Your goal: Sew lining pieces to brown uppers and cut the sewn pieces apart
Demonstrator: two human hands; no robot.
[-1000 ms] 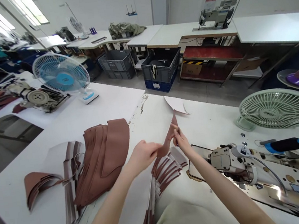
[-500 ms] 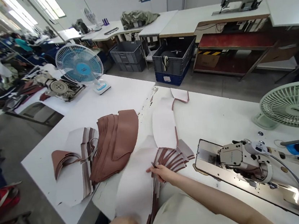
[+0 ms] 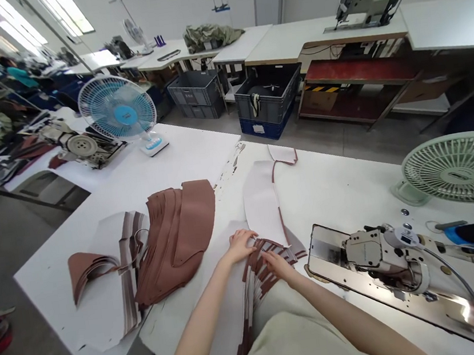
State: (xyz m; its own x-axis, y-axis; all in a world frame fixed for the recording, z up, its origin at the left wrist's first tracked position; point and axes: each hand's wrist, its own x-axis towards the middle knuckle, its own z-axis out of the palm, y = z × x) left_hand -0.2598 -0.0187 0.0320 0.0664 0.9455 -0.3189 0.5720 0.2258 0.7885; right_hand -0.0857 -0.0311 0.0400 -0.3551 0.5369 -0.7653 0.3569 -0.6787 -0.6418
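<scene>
My left hand (image 3: 242, 245) lies on the lower corner of a pale-backed, brown-edged panel (image 3: 261, 197), fingers stretched and thumb apart. Just to its right, my right hand (image 3: 279, 265) has its fingers drawn together over a fanned stack of brown-edged pieces (image 3: 262, 281); what they hold, if anything, I cannot make out. The panel runs away from my hands across the table, joined at its far end to a small curled pale piece (image 3: 282, 153). The stack continues down beside my lap.
To the left lie a pile of brown panels (image 3: 175, 237) and a tied bundle of pale and brown pieces (image 3: 114, 273). A sewing machine (image 3: 371, 253) stands at the right, with a green fan (image 3: 456, 170) behind it. A blue-and-white fan (image 3: 123, 113) stands at the far left.
The long panel was lifted between both hands, then laid flat on the table. My left hand moved up from near my lap to its corner; my right hand shifted right, its dark pointed tool no longer visible.
</scene>
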